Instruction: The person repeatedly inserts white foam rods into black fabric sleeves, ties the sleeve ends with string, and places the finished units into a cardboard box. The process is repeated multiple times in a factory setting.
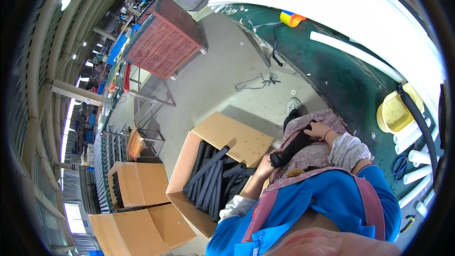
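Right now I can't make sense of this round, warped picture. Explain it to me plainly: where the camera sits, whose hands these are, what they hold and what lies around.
There is no machine here. The camera is a wide fisheye lens worn on a person's head, looking down, so straight lines bend near the rim. The blue top and pink apron at the bottom belong to the wearer. The left hand grips the lower end of a short black foam tube, and the right hand holds its upper end. On the floor to the left stands an open cardboard box full of similar black tubes. To the right is a dark green table with white tubes, a yellow tub and blue scissors.
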### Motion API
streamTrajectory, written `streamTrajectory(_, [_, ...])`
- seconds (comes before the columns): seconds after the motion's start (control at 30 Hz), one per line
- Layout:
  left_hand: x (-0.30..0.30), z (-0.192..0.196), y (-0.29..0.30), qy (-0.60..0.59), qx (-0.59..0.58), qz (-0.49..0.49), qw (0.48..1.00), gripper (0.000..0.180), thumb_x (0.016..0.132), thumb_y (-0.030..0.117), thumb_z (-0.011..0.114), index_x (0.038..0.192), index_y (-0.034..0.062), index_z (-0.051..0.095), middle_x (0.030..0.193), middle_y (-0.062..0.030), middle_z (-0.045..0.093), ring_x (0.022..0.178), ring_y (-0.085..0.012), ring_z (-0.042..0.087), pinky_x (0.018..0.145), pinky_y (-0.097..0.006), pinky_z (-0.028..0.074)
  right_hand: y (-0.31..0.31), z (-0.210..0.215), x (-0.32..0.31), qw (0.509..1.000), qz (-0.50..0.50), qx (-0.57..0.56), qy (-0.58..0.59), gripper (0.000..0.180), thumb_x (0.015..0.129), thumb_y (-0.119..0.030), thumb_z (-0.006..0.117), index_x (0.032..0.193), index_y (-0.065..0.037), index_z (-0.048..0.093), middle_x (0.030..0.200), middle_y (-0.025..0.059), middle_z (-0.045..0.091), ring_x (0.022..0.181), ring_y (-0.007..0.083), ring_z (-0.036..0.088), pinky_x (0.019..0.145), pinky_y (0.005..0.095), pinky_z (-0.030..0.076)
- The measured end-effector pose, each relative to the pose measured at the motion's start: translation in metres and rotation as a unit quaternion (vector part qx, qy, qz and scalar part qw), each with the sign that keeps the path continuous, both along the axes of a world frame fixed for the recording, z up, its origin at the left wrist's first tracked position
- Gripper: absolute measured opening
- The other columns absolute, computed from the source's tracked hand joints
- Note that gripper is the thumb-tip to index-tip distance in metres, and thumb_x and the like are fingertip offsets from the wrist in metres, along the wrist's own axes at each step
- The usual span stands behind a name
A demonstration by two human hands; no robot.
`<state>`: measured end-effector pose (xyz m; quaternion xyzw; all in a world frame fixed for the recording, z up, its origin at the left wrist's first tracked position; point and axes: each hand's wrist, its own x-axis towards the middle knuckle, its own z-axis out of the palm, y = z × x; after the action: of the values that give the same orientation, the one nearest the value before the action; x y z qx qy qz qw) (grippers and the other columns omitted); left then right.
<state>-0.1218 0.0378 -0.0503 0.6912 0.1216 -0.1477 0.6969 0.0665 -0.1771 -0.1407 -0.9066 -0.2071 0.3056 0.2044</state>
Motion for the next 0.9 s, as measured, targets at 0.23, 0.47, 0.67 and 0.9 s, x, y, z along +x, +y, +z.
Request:
streamTrajectory(0.23, [-0.018, 0.037, 0.000, -0.025, -0.014, -0.017, 0.999, 0.025, 0.081, 0.004, 0.061, 0.106, 0.0038, 0.060, 0.098, 0.0008, 0.058, 0.091, -0.0089, 0.055, 0.083, -0.023, 0.043, -0.003, -0.026, 0.006, 0.999, 0.022, -0.036, 0.005, 0.032, 0.073, -0.020, 0.062, 0.094, 0.003, 0.066, 0.097, 0.0258, 0.064, 0.092, 0.0372, 0.063, 0.081, 0.0422, 0.051])
streamTrajectory(0.47, [-0.004, 0.089, 0.050, -0.229, -0.210, 0.280, 0.908, 0.027, 0.083, 0.006, 0.064, 0.109, 0.0015, 0.060, 0.114, -0.0048, 0.056, 0.108, -0.0179, 0.054, 0.096, -0.032, 0.042, -0.010, -0.037, 0.020, 0.979, -0.089, 0.003, -0.184, 0.015, 0.071, -0.004, 0.059, 0.085, 0.001, 0.063, 0.089, 0.0233, 0.064, 0.086, 0.0372, 0.064, 0.077, 0.0415, 0.052])
streamTrajectory(0.67, [0.027, 0.113, 0.057, -0.307, 0.027, 0.271, 0.912, 0.019, 0.076, 0.006, 0.073, 0.092, 0.0033, 0.064, 0.119, -0.0085, 0.052, 0.112, -0.0234, 0.049, 0.099, -0.033, 0.037, -0.007, 0.013, 0.022, 0.950, -0.165, 0.061, -0.258, 0.020, 0.078, -0.015, 0.063, 0.091, -0.001, 0.059, 0.085, 0.0165, 0.062, 0.083, 0.0359, 0.062, 0.074, 0.0408, 0.052])
streamTrajectory(0.9, [0.072, 0.076, -0.028, -0.388, 0.424, 0.067, 0.816, 0.016, 0.071, 0.007, 0.073, 0.087, 0.0030, 0.068, 0.111, -0.0155, 0.052, 0.099, -0.0302, 0.050, 0.083, -0.037, 0.044, 0.036, 0.176, -0.029, 0.884, -0.057, 0.461, -0.051, 0.024, 0.081, -0.022, 0.065, 0.071, -0.001, 0.059, 0.063, 0.0151, 0.056, 0.058, 0.0308, 0.056, 0.053, 0.0372, 0.042])
